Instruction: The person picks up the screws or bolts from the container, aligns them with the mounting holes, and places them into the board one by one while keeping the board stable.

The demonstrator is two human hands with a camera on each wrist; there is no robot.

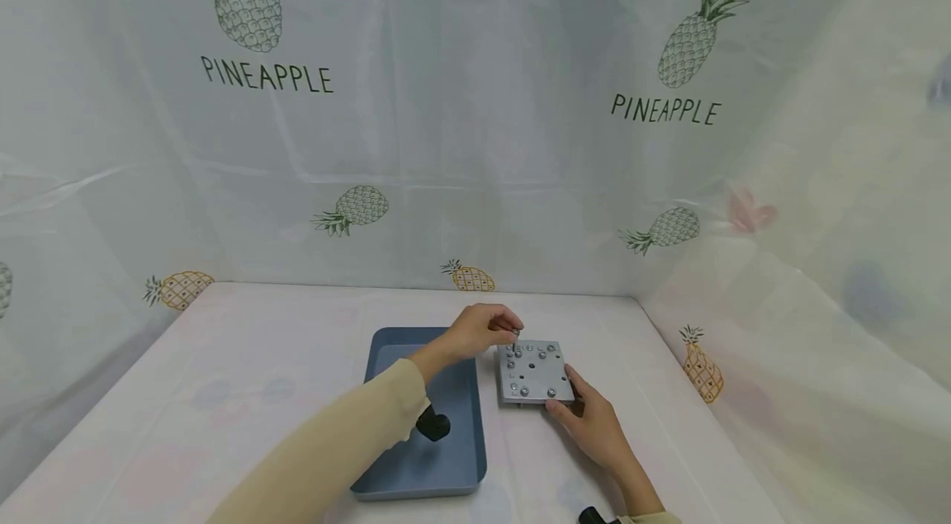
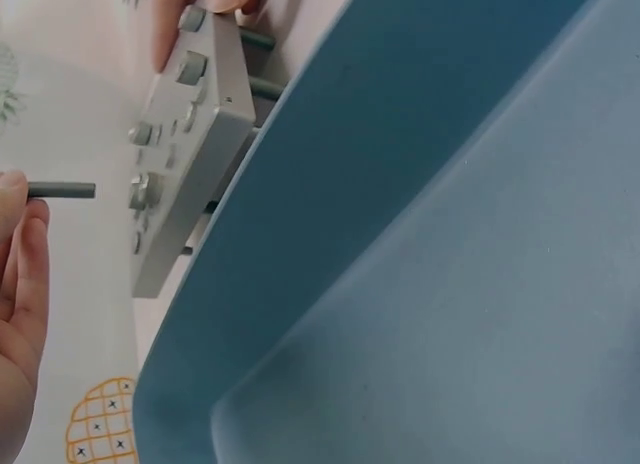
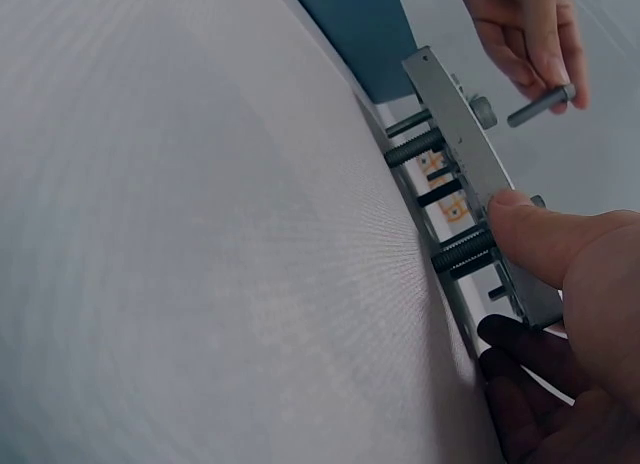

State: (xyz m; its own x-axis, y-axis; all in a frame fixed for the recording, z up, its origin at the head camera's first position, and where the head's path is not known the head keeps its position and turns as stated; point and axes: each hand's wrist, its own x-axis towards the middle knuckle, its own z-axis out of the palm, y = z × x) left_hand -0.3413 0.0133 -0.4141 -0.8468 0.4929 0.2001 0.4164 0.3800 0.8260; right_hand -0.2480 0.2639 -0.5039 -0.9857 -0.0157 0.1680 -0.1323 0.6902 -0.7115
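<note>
Beside blue tray [image 1: 461, 466]: left hand [image 1: 479, 328] pinches bolt [image 3: 540, 105]; right hand [image 1: 590, 421] seemingly grips plate [image 1: 533, 371].

A blue tray [image 1: 461, 470] sits on the white tablecloth [image 1: 260, 375], and behind the tray hangs a pineapple-print curtain [image 1: 446, 136].
</note>
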